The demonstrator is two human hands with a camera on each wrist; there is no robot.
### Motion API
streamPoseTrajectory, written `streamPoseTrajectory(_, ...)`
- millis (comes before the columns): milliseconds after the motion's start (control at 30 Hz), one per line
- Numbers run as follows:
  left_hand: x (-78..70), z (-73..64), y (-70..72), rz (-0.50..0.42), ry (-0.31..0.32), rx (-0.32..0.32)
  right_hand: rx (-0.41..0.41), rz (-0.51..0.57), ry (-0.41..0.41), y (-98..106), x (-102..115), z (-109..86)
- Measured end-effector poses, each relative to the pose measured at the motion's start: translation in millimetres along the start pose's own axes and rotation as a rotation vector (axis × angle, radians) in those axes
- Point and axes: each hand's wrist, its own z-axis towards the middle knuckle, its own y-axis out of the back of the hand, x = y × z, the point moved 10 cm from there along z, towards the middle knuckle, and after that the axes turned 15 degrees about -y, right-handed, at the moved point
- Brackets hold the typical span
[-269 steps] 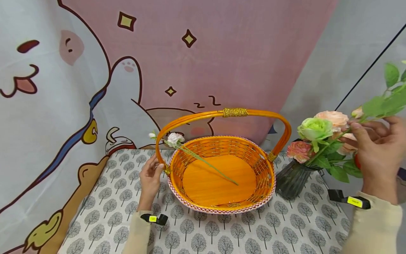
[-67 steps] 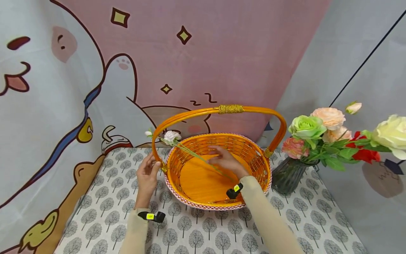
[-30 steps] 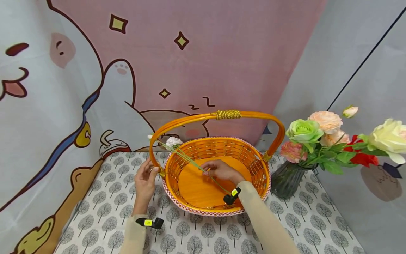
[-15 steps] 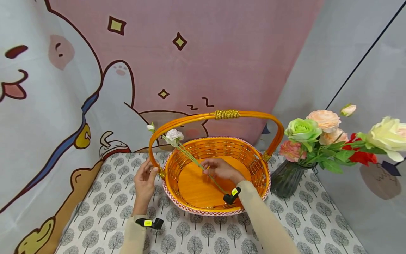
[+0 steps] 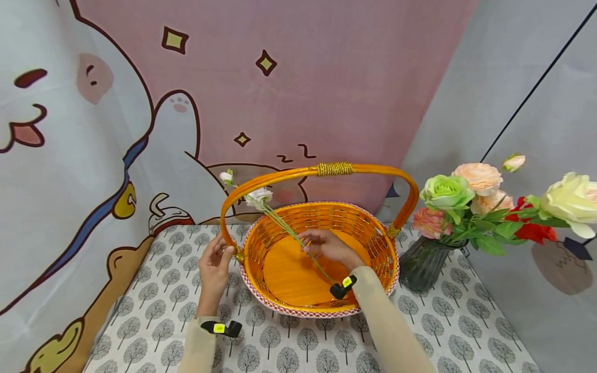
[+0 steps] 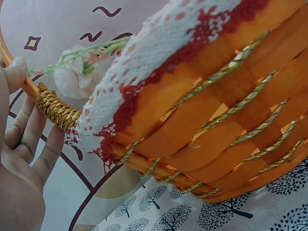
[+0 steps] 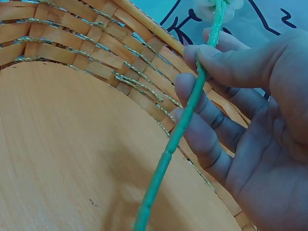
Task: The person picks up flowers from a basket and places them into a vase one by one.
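An orange woven basket (image 5: 289, 274) with a tall arched handle (image 5: 270, 180) stands on the table. My left hand (image 5: 215, 268) holds the handle's left base, thumb and fingers around it near the gold cord wrapping (image 6: 55, 108). Inside the basket, my right hand (image 5: 330, 246) pinches the green stem (image 7: 180, 126) of a white artificial flower (image 5: 258, 198) between thumb and fingers. The stem slants up leftward over the rim, its bloom and small bud (image 5: 226, 176) near the handle's left side. In the head view, its lower end is partly hidden by the right wrist.
A dark ribbed vase (image 5: 422, 263) stands close by the basket's right side. It holds green, peach, pink, red and cream flowers (image 5: 445, 192) that spread far to the right. A tree-print cloth (image 5: 270, 336) covers the table; a cartoon curtain (image 5: 345, 93) hangs behind.
Earlier my right hand was among the vase flowers; it then moved into the basket and took the white flower's stem. Over the last second, the bloom and bud have risen slightly. My left hand stays put.
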Motion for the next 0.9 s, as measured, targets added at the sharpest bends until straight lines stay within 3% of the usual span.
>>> streamPoseTrajectory(300, 2.4, -0.3, 2.3, 0.046, 0.045, -0.006, -0.083, 0.031, 0.039, 12, 7, -3.9)
streamPoseTrajectory(500, 1.7, -0.3, 0.6, 0.043, 0.027, 0.011, -0.143, 0.014, 0.049, 24, 20, -17.2)
streamPoseTrajectory(900, 3.4, 0.2, 1.4, 0.050, 0.037, 0.005, -0.158, -0.092, 0.047, 46, 45, -45.7)
